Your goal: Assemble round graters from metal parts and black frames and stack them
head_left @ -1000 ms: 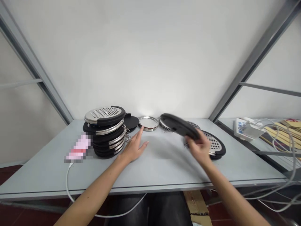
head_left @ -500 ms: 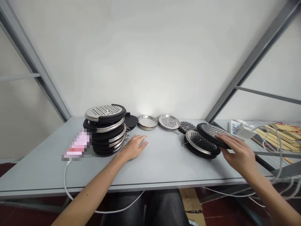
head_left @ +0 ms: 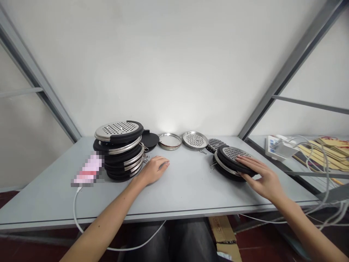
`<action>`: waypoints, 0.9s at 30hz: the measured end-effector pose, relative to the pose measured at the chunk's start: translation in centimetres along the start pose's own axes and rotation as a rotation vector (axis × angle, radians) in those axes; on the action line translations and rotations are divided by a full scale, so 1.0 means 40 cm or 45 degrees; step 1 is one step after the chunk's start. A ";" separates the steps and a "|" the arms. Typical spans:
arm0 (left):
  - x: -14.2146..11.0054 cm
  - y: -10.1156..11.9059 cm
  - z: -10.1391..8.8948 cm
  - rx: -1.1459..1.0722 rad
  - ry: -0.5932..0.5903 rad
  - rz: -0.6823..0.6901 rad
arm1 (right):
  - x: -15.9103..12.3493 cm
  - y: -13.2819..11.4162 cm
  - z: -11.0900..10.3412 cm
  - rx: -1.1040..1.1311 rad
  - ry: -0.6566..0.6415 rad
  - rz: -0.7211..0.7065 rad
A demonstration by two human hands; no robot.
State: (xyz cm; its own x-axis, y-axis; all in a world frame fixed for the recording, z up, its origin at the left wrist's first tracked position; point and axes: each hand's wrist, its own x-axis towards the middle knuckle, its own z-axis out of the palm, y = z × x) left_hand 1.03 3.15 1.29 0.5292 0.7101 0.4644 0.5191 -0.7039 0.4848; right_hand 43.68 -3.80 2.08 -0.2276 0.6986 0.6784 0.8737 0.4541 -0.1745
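Note:
My right hand (head_left: pixel 263 179) grips the near right edge of a round perforated disc with a black rim (head_left: pixel 231 154), fingers over its top and thumb low at the side. This disc lies on a similar one with a metal band (head_left: pixel 225 166), covering most of its face. A thin wire clip (head_left: pixel 213 166) sticks out at the left of that pair. My left hand (head_left: pixel 155 169) rests on the table with its fingers loosely stretched, holding nothing. Left of it stands a tall stack of black-rimmed perforated discs (head_left: pixel 124 160), with wire clips (head_left: pixel 145 153) on its right side.
Along the wall lie a flat black disc (head_left: pixel 150 139), plain metal rings (head_left: pixel 170 141), perforated metal plates (head_left: pixel 195 140) and black ridged discs (head_left: pixel 215 144). A blurred pink object (head_left: pixel 89 170) with a white cable lies left. A power strip (head_left: pixel 275 149) sits beyond the right frame post.
My right hand has moved left and lowered the black-rimmed disc from a tilt onto the similar disc below. My left hand has stayed nearly where it was.

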 end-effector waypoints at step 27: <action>0.000 0.003 -0.005 0.026 -0.013 -0.024 | -0.018 0.018 0.015 -0.087 0.091 -0.208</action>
State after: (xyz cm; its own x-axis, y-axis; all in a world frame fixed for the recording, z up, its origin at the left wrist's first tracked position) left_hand 0.96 3.07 1.53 0.5257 0.7234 0.4476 0.5430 -0.6904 0.4780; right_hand 44.22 -3.63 1.04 -0.3400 0.5766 0.7429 0.8554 0.5179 -0.0104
